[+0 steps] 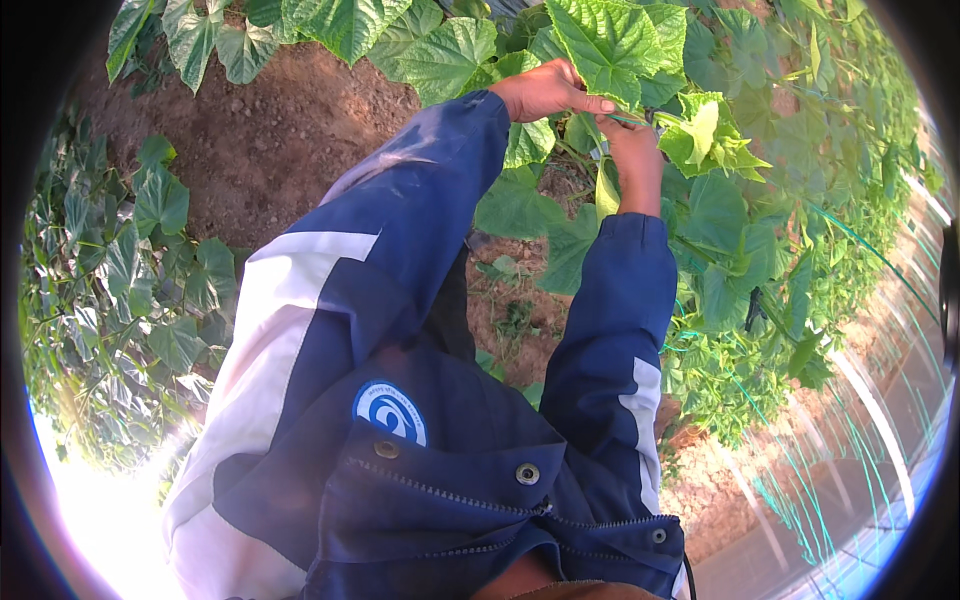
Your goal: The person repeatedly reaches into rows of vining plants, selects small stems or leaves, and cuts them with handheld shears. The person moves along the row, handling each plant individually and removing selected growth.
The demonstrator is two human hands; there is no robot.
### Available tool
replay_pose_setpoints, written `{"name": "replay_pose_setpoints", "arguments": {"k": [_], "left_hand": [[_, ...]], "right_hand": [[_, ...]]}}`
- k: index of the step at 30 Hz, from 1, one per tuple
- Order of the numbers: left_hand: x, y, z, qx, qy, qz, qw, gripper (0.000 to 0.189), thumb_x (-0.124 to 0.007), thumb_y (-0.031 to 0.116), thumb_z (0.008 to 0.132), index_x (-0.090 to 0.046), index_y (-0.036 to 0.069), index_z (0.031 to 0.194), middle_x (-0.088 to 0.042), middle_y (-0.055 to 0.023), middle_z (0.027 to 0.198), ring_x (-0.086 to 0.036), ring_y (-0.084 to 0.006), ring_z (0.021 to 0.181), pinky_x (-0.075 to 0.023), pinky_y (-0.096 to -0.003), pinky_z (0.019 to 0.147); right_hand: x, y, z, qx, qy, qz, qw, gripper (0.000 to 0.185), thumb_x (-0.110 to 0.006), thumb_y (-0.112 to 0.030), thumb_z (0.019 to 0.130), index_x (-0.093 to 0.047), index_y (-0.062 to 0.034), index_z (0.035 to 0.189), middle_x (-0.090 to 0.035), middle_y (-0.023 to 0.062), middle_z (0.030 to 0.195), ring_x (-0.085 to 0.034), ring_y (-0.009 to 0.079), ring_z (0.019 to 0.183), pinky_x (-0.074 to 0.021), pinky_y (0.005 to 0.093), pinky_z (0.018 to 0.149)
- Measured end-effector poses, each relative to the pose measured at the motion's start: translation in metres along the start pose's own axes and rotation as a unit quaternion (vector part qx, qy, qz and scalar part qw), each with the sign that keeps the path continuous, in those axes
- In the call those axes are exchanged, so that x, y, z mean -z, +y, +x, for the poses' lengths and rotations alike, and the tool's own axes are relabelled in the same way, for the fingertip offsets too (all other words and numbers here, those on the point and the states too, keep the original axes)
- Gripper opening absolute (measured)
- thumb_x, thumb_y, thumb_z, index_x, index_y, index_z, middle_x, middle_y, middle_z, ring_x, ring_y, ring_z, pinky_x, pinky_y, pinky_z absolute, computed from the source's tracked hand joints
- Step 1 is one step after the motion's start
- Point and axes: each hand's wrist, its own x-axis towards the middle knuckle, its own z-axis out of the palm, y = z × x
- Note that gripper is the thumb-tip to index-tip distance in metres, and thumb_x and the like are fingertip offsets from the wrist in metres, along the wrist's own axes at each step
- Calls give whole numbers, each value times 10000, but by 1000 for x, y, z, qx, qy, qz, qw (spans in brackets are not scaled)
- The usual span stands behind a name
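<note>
My left hand (551, 91) reaches in at the top of the view, among the broad leaves of a cucumber-like vine (611, 45). Its thumb and fingertips pinch a thin green string (626, 118) beside the stem. Close by on the right, my right hand (634, 154) has its fingertips at the same string, almost touching the left thumb; its grip is partly hidden. The leafy shoot tip (709, 139) of the vine sticks out to the right of my right hand. A large leaf overhangs both hands and covers part of the left fingers.
More vines (127, 277) grow on the left, beyond bare brown soil (240, 135). On the right a dense row of leaves (787, 255) carries green strings, with many strings (810, 480) hanging near pale curved poles (874, 405) at lower right.
</note>
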Motion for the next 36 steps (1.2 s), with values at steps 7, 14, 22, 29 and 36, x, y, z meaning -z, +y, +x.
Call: {"name": "replay_pose_setpoints", "arguments": {"k": [7, 14, 22, 29, 36], "left_hand": [[5, 19, -1, 135, -37, 115, 984, 782, -641, 679, 789, -557, 153, 1362, -502, -192, 1399, -421, -261, 1329, -314, -390, 1100], [-9, 18, -5, 89, 24, 49, 995, 571, -794, 466, 760, -661, 127, 1200, -685, -54, 1087, -598, -163, 919, -433, -350, 924], [-10, 25, -10, 85, 34, 27, 995, 496, -810, 303, 771, -660, 157, 1221, -678, -49, 1133, -604, -159, 975, -470, -332, 865], [-5, 27, -22, -14, 41, 33, 999, 459, -808, 265, 767, -654, 80, 1158, -676, -70, 1145, -609, -206, 1060, -476, -344, 900], [9, 22, -70, 92, 87, 259, 958, 388, -769, 212, 804, -657, 19, 1121, -664, -97, 964, -628, -174, 925, -502, -311, 788]], "right_hand": [[27, -11, -26, 1, 136, 178, 975, 201, -707, -109, 837, -648, -7, 1001, -665, 75, 833, -615, 114, 667, -465, 232, 511], [34, -34, -47, 50, 135, 385, 912, 413, -665, 23, 836, -520, 11, 1222, -614, 56, 962, -606, 125, 783, -525, 269, 628], [19, -34, -49, 128, 66, 254, 957, 232, -730, -24, 836, -651, 26, 1048, -657, 40, 965, -576, 63, 775, -488, 230, 667], [6, -28, -83, 155, 126, 216, 956, 179, -645, -139, 928, -673, 5, 1030, -684, 51, 931, -604, 85, 734, -487, 221, 564], [5, -28, -104, 55, 67, 419, 904, 173, -613, -169, 954, -648, -18, 1030, -683, 60, 923, -602, 98, 715, -462, 222, 543]]}}
